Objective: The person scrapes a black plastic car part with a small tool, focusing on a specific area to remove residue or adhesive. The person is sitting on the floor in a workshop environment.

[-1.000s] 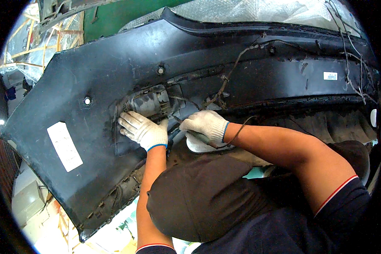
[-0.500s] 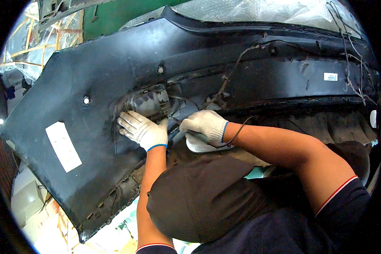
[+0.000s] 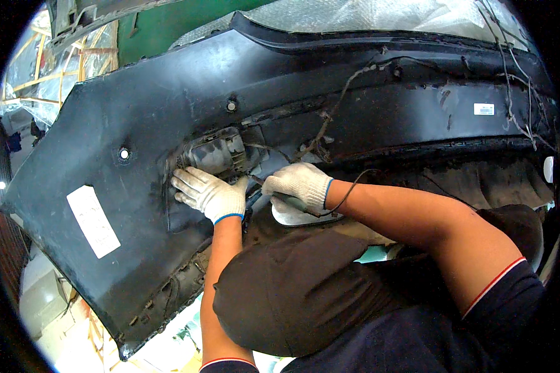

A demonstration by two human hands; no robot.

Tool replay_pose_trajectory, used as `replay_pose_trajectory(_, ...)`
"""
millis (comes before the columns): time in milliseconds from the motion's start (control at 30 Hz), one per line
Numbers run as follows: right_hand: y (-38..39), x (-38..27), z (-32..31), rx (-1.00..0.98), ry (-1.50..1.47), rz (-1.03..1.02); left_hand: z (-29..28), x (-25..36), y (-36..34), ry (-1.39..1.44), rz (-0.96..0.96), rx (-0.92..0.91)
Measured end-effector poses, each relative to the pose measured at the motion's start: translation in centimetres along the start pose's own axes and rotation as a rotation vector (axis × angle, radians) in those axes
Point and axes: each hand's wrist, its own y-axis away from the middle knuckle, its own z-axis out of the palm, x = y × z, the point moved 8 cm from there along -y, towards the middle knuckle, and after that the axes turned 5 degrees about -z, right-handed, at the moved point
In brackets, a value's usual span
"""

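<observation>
A large black car bumper [image 3: 162, 112] lies in front of me, inner side up. My left hand [image 3: 211, 194], in a white knitted glove, presses flat on it with fingers stretched out, beside a dark, scuffed plastic housing [image 3: 214, 155]. Close to its right is my right hand [image 3: 297, 186], gloved too, closed around the grey-green handle of a soldering iron [image 3: 292, 202]. A thin cord trails from the handle's rear over my right wrist. The iron's tip end points left, toward the lower edge of the housing; its exact contact point is hard to make out.
A white oblong piece [image 3: 298, 216] lies under my right hand. Wiring [image 3: 330, 115] runs along the bumper, with loose cables [image 3: 510, 81] at the far right. A paper label [image 3: 93, 221] is stuck at left. Bubble wrap [image 3: 354, 18] lies behind. My dark cap [image 3: 286, 292] covers the lower middle.
The view has shifted slightly, so the bumper sits a little further left. Both hands keep nearly the same place and grip.
</observation>
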Motion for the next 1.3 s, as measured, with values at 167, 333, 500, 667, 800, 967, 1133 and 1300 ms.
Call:
replay_pose_trajectory(167, 0.2, -0.5, -0.4, 0.007, 0.024, 0.000, 0.3, 0.2, -0.1, -0.001, -0.002, 0.009)
replay_pose_trajectory(333, 0.2, -0.8, -0.8, -0.078, 0.080, 0.026, 0.3, 0.1, -0.1, -0.001, 0.002, 0.032)
replay_pose_trajectory(500, 0.4, -0.2, -0.8, -0.001, 0.038, -0.007, 0.4, 0.0, -0.2, 0.026, 0.005, 0.047)
replay_pose_trajectory(667, 0.5, -0.2, -0.6, -0.013, 0.049, 0.002, 0.1, 0.2, -0.1, 0.024, 0.008, 0.048)
replay_pose_trajectory(800, 0.2, -0.1, -0.2, -0.037, 0.058, 0.023, 0.3, 0.0, -0.2, 0.037, 0.013, 0.088)
replay_pose_trajectory(967, 0.2, 0.3, -0.3, -0.058, 0.054, 0.055, 0.2, 0.1, 0.1, 0.059, 0.033, 0.031)
replay_pose_trajectory(1133, 0.3, 0.6, -0.3, -0.001, 0.045, 0.043, 0.6, 0.0, 0.0, 0.059, 0.023, 0.043)
replay_pose_trajectory(1300, 0.4, 0.9, -0.1, -0.023, 0.027, 0.055, 0.5, 0.2, 0.0, 0.043, 0.010, 0.048)
